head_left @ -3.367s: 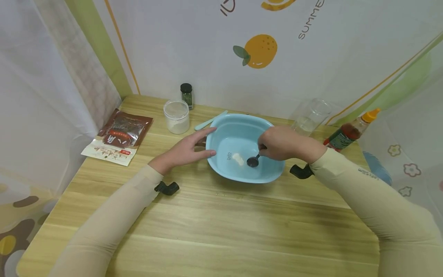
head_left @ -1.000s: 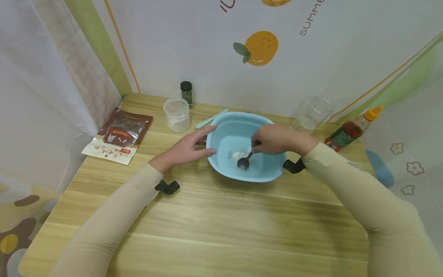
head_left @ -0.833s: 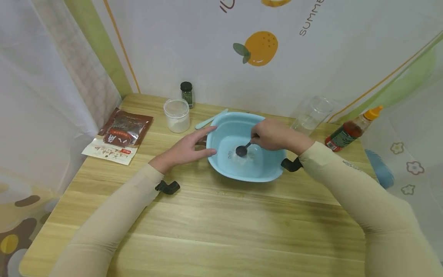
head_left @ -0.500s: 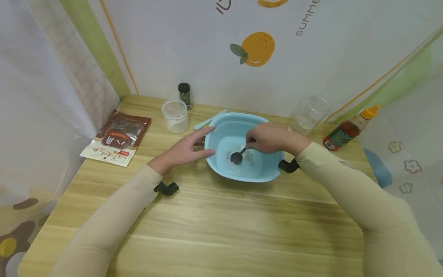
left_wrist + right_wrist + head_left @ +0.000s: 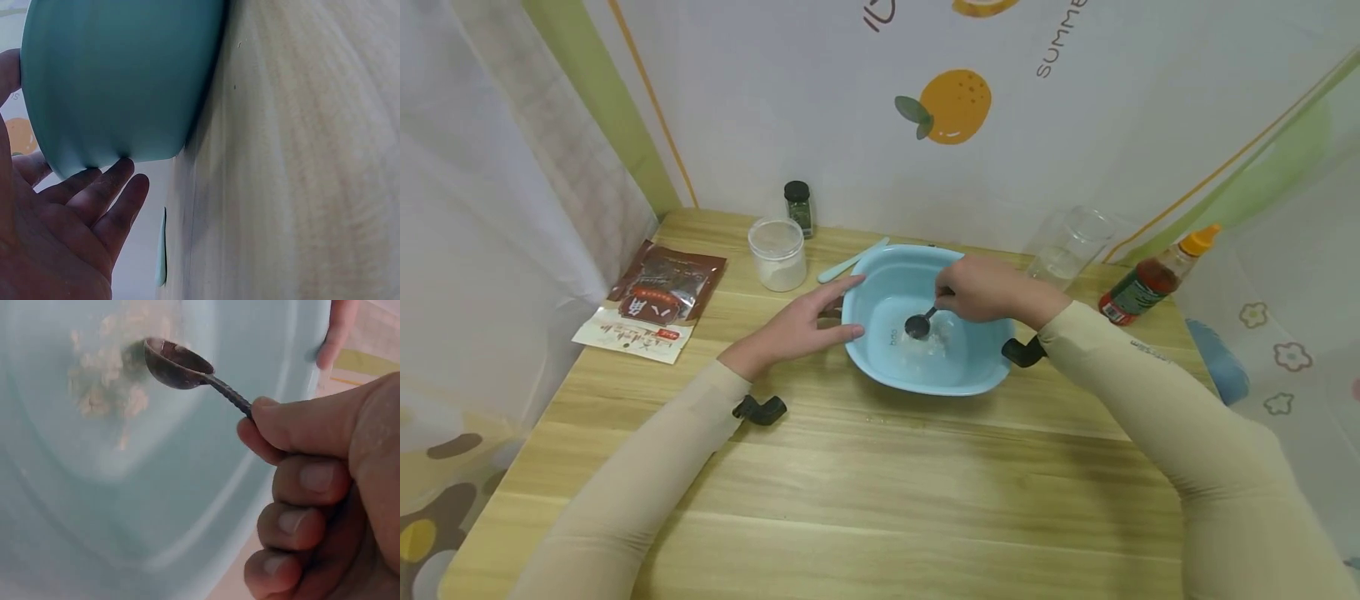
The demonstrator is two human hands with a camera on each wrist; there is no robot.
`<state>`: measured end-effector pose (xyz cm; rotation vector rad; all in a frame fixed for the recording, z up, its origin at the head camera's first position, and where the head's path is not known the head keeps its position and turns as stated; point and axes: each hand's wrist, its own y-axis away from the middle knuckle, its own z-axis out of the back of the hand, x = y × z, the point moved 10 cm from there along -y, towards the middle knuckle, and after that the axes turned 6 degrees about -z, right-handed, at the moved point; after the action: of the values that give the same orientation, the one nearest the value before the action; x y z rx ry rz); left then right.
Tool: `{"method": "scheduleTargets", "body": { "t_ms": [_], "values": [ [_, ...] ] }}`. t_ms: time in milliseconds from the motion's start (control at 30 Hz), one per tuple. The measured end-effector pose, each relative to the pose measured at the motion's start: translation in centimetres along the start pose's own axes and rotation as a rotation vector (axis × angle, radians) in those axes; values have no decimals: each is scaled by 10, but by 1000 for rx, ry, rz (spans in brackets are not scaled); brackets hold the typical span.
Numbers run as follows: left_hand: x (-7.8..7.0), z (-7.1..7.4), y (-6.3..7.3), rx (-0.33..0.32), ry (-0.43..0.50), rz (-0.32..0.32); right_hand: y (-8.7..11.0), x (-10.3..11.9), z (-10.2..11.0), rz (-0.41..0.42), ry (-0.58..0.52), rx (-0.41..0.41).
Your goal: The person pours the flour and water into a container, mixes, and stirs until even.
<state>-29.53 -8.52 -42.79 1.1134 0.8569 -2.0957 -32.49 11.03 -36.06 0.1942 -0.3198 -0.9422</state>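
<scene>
A light-blue plastic basin (image 5: 970, 367) stands on the wooden table, with clumps of wet white powder (image 5: 106, 375) on its floor. My right hand (image 5: 981, 287) reaches over the far right rim and pinches the thin handle of a dark measuring spoon (image 5: 917, 327) between thumb and index finger. The spoon's bowl (image 5: 178, 365) is down in the basin beside the clumps. On the basin's left side rests my left hand (image 5: 801, 325), thumb and fingers spread along the rim and outer wall. In the left wrist view its fingertips (image 5: 127, 165) touch the outside wall.
Behind the basin's left side lie a pale-blue stick-like utensil (image 5: 853, 260), a clear jar of white powder (image 5: 778, 262) and a black-capped herb jar (image 5: 799, 208). A brown spice packet (image 5: 662, 292) is far left. At right are a glass with liquid (image 5: 1060, 258) and a sauce bottle (image 5: 1150, 287).
The spoon has swept to the left and back and forth through the powder, which has gone from one compact patch to spread wet clumps. The left hand keeps its place on the rim.
</scene>
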Motion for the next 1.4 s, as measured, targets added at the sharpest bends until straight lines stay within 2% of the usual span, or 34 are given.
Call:
{"method": "scheduleTargets", "body": {
  "t_ms": [133, 267, 367, 467, 533, 633, 733, 867, 967, 1067, 1167, 1300, 1400],
  "values": [
    [0, -2, -1, 8, 3, -1, 2, -6, 0, -24, 32, 10],
    [0, -1, -1, 2, 1, 2, 3, -1, -4, 23, 27, 35],
    [-1, -1, -1, -2, -1, -1, 0, 1, -2, 40, 5, 1],
    [0, -1, -1, 1, -2, -4, 0, -3, 1, 19, 14, -33],
    [0, -1, -1, 2, -4, -3, 1, -4, 1, 7, 34, -23],
    [0, 0, -1, -3, -4, -2, 2, 1, -3, 36, 36, 13],
    [0, 1, -1, -7, -2, -1, 0, 7, -4, 72, 4, 13],
    [1, 0, 0, -5, -1, 1, -2, 0, 0, 35, -4, -28],
    [1, -1, -1, 0, 4, -4, -1, -6, -2, 14, 16, -3],
    [1, 0, 0, -4, 3, -4, -2, -1, -8, 55, -8, 45],
    [2, 0, 1, -8, 1, 0, -6, 5, -10, 94, -61, 40],
    [1, 0, 1, -5, 4, 5, -8, -6, -4, 45, -65, -20],
    [-1, 0, 0, -5, 8, 3, -4, -14, -2, -1, -25, -8]
  ]
}}
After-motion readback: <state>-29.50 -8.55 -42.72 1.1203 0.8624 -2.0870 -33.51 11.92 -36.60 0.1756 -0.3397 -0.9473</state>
